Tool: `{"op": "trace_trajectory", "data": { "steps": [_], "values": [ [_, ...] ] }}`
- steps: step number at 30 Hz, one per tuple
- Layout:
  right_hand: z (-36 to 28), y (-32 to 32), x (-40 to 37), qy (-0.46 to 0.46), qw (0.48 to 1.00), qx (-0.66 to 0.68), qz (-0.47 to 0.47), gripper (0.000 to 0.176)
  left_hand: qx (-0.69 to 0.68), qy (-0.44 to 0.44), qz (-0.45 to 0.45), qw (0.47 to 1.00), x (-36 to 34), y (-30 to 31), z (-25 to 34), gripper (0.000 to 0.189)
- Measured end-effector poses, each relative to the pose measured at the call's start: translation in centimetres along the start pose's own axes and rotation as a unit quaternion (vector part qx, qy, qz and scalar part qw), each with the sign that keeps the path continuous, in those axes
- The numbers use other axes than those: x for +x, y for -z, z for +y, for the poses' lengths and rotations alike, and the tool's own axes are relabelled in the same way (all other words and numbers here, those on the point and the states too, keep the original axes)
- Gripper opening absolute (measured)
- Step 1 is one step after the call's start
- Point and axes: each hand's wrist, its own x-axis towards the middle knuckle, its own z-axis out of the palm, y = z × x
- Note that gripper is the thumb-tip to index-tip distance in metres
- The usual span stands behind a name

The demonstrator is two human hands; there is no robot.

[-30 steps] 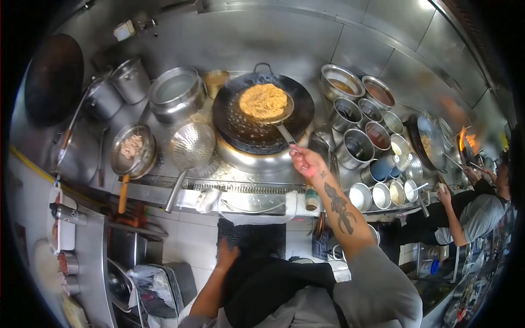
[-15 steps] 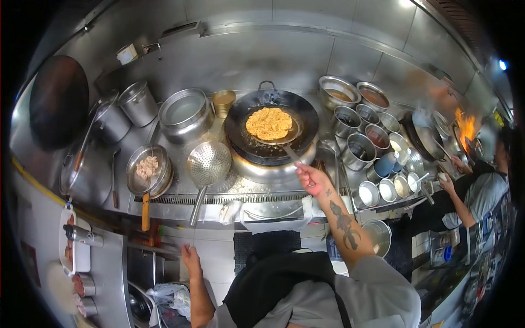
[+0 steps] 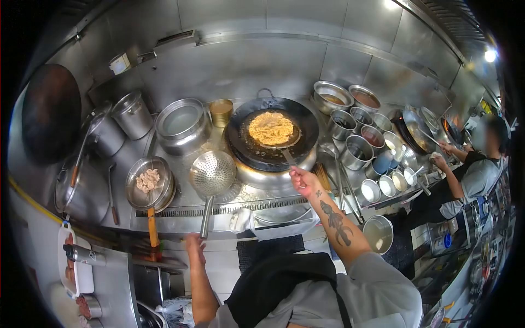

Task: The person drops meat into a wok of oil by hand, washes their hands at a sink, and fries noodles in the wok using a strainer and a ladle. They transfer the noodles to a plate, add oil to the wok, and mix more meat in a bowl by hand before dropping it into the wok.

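My right hand [image 3: 302,181] is closed round the handle of a wide round skimmer [image 3: 288,157]. The skimmer's head lies in the black wok [image 3: 240,135], under a round cake of golden noodles [image 3: 271,128]. Dark oil bubbles around the noodles. My left hand [image 3: 195,247] is at the counter's front edge, right by the handle end of a large perforated ladle [image 3: 213,174], its fingers smeared by motion. Left of that ladle, a strainer with a wooden handle [image 3: 152,227] rests on a pan and holds pale meat pieces [image 3: 147,180].
A big metal pot [image 3: 183,126] and a tin [image 3: 221,112] stand left of the wok. Right are several sauce containers [image 3: 358,152] and white bowls [image 3: 371,190]. A bucket [image 3: 377,235] sits below the counter. Another person [image 3: 470,175] works at a wok at far right.
My left hand has moved up and toward the perforated ladle's handle. The noodle cake sits lower in the wok, with more bubbling oil showing. The flame at the far-right wok has dropped.
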Motion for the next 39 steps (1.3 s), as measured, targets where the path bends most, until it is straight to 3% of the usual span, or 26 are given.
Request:
{"op": "trace_trajectory", "data": {
  "steps": [2,6,13,16,19,20,24,30,33,35,39],
  "values": [
    [0.0,-0.5,1.0,0.029,0.999,-0.014,0.020,0.012,-0.012,0.034,-0.016,0.999,-0.2,-0.3,0.8,0.028],
    [0.5,-1.8,2.7,0.047,0.998,-0.038,0.015,0.011,0.017,0.074,-0.139,0.987,0.6,-0.1,1.4,0.040],
    [1.3,-2.3,3.6,0.074,0.996,-0.046,0.014,0.009,0.034,0.088,-0.221,0.971,1.8,-1.5,2.8,0.047],
    [1.0,-2.2,3.4,0.088,0.994,-0.057,0.017,0.010,0.047,0.174,-0.304,0.935,4.2,-2.8,3.3,0.043],
    [1.0,-2.6,2.3,0.098,0.993,-0.063,0.006,0.011,-0.084,0.258,-0.348,0.898,5.4,-5.0,3.6,0.042],
    [0.9,-2.8,1.7,0.100,0.993,-0.063,-0.001,0.011,-0.130,0.270,-0.335,0.893,4.4,-6.6,4.8,0.029],
    [1.8,-2.7,-2.5,0.125,0.989,-0.068,-0.028,0.014,-0.165,0.282,-0.343,0.881,6.8,-8.4,2.7,0.010],
    [1.7,-3.2,-8.7,0.131,0.987,-0.090,0.021,0.019,-0.149,0.270,-0.350,0.885,4.7,-6.9,5.1,0.009],
    [-0.8,-2.7,-9.0,0.109,0.989,-0.093,-0.043,0.017,-0.143,0.243,-0.357,0.891,4.7,-6.0,5.4,0.014],
    [-2.4,-5.3,-10.2,0.109,0.991,-0.055,-0.056,0.016,-0.142,0.233,-0.346,0.898,3.9,-5.8,5.3,0.018],
    [-6.2,-14.2,-14.8,0.173,0.978,-0.111,-0.030,0.021,-0.156,0.271,-0.341,0.887,4.1,-6.2,4.3,0.023]
  ]
}}
